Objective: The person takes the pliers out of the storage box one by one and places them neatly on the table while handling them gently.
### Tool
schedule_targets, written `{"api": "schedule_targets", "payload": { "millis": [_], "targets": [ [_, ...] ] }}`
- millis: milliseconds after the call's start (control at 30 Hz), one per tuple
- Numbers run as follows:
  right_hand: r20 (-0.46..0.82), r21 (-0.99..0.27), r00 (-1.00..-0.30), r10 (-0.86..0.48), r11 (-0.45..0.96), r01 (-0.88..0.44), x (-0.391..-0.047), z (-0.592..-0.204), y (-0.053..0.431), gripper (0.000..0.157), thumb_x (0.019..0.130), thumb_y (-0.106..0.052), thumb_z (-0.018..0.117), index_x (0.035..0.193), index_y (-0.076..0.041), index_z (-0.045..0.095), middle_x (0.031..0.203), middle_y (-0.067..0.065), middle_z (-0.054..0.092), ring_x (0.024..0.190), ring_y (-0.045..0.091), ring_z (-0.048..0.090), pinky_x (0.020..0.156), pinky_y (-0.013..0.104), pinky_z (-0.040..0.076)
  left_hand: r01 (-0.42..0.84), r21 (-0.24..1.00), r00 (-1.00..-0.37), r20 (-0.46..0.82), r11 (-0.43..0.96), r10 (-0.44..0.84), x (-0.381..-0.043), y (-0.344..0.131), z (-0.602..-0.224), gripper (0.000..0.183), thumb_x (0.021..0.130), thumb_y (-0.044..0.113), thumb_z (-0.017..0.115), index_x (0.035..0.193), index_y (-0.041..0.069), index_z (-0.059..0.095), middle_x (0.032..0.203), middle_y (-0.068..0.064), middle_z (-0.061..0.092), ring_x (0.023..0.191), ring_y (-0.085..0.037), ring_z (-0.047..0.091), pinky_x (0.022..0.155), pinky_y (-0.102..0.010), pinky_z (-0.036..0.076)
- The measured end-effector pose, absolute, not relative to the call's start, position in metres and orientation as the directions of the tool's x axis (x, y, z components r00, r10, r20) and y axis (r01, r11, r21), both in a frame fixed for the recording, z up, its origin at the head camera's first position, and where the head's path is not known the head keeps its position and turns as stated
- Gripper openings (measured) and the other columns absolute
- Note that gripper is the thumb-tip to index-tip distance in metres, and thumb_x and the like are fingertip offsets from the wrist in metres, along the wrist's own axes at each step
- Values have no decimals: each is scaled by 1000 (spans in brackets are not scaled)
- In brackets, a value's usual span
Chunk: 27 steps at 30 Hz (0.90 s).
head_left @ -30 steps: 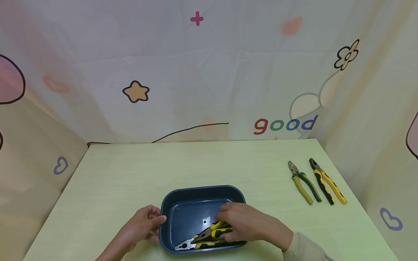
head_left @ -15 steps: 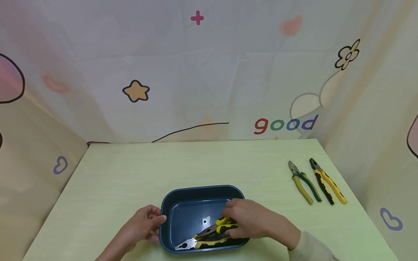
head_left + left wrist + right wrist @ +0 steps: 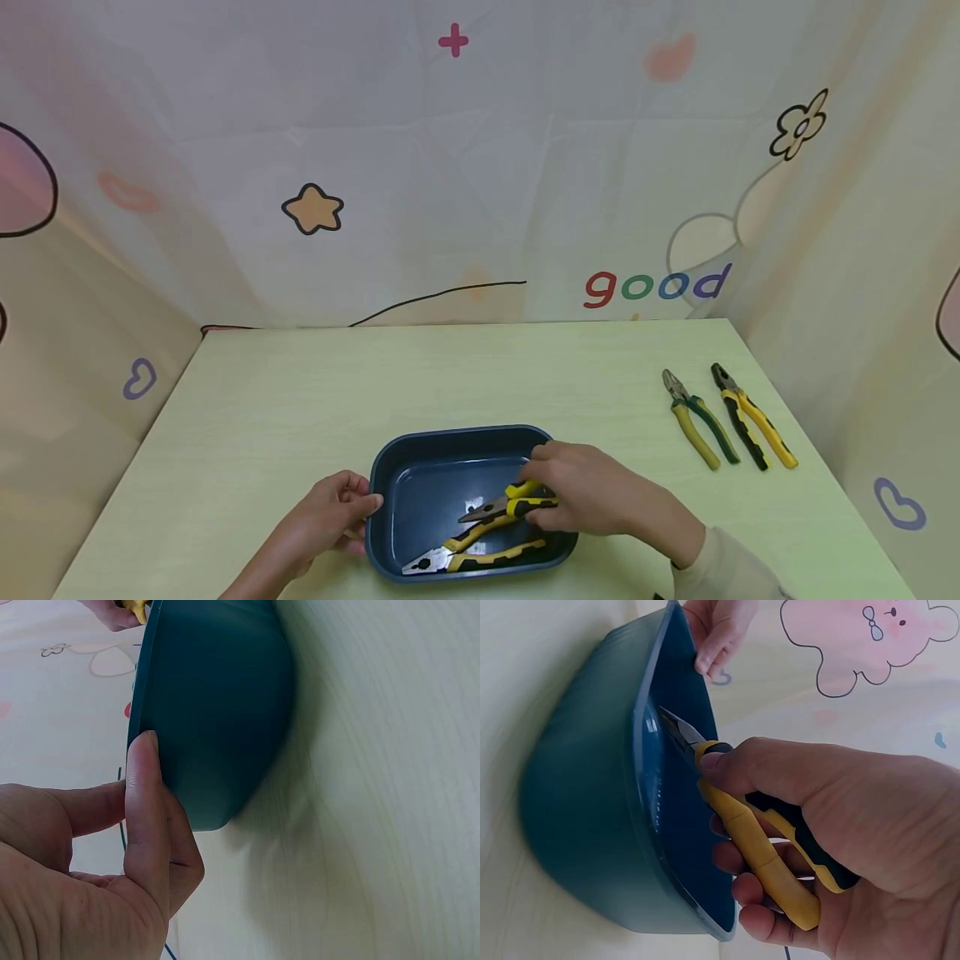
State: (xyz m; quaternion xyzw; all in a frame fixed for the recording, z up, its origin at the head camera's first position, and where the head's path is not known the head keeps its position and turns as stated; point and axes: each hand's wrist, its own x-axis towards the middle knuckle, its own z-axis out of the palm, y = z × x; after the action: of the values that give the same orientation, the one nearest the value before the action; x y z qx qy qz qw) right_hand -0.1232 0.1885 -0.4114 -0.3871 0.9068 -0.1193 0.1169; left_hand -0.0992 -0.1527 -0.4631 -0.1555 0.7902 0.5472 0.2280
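Observation:
A dark blue plastic basin (image 3: 450, 467) sits near the table's front. My left hand (image 3: 333, 512) pinches its left rim between thumb and fingers; the left wrist view shows the thumb on the basin's outer wall (image 3: 217, 697). With my right hand (image 3: 592, 492) I grip long-nose pliers (image 3: 754, 840) by their yellow and black handles, over the basin's right side. Their pointed nose (image 3: 483, 510) angles left over the basin. Below them, combination pliers (image 3: 427, 562) with yellow and black handles lie on the basin floor along the front wall.
At the table's right side lie pliers with green and olive handles (image 3: 697, 425) and, beside them, pliers with yellow and black handles (image 3: 753, 417). A printed curtain (image 3: 450, 167) hangs behind and along both sides of the pale table (image 3: 300, 392).
My right hand has moved right and slightly up with the long-nose pliers, away from the combination pliers, whose handles now show more. The left hand stays at the rim.

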Motion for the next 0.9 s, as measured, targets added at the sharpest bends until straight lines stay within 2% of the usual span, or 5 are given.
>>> {"api": "schedule_targets", "payload": {
  "millis": [533,900],
  "targets": [
    [-115,-288,-717,-688,713,-639,-126,-399,197,36,89,-35,81,116,-11,75,104,-2,67,85,8,56,75,29,55,-469,819,-862,-506,331,31,-97,-154,-461,14,100,6,66,107,0,56,85,-11,58,67,-22,60,54,-31,58],
    [-66,-291,-738,-672,720,-630,-129,-389,209,35,88,-34,82,113,-10,75,99,-4,65,83,7,56,70,26,54,-459,826,-866,-499,328,43,-97,-154,-461,15,100,7,66,107,-1,56,87,-12,58,67,-22,60,54,-31,58]
  ]
}}
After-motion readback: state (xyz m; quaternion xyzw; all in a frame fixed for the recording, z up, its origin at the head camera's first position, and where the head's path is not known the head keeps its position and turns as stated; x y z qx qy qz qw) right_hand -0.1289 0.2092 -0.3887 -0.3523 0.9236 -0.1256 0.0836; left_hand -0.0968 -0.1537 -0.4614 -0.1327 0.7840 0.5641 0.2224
